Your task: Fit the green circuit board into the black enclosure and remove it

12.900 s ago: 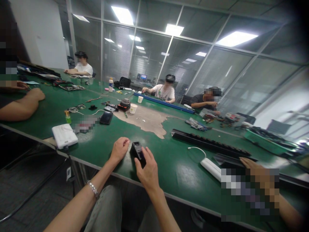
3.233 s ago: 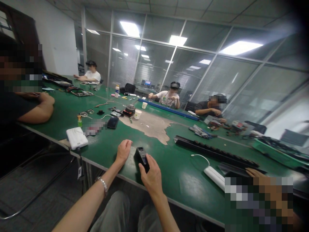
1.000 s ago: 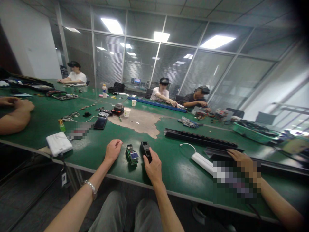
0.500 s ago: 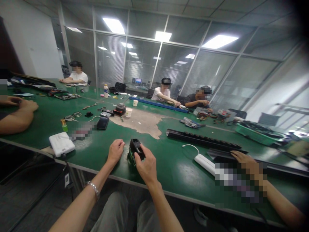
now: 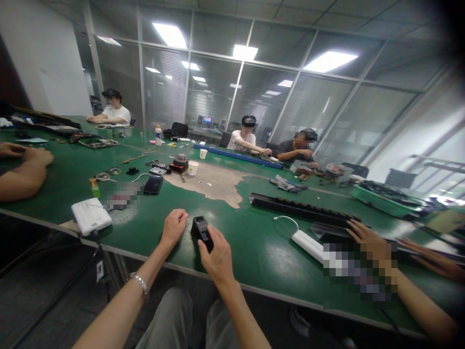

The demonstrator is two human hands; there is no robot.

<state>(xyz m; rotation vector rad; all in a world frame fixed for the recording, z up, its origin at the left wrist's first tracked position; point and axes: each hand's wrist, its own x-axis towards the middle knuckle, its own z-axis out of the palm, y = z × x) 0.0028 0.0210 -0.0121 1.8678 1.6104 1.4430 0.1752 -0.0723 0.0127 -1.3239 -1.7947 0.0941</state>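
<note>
A small black boxy device stands on the green table, just in front of me. My right hand grips its right side between thumb and fingers. To the left of the device, a short gap away, my left hand rests on the table with its fingers curled together. Whether anything small is inside those fingers cannot be seen. A metal bracelet is on my left wrist.
At left lie a white power bank, a black phone and glasses. At right are a black rail, a white adapter and another person's hand. Paper cups stand farther back. Several people sit around.
The black device has turned in my right hand; its green side no longer shows. My left hand has hardly moved. Another person's hand has come in at the far right.
</note>
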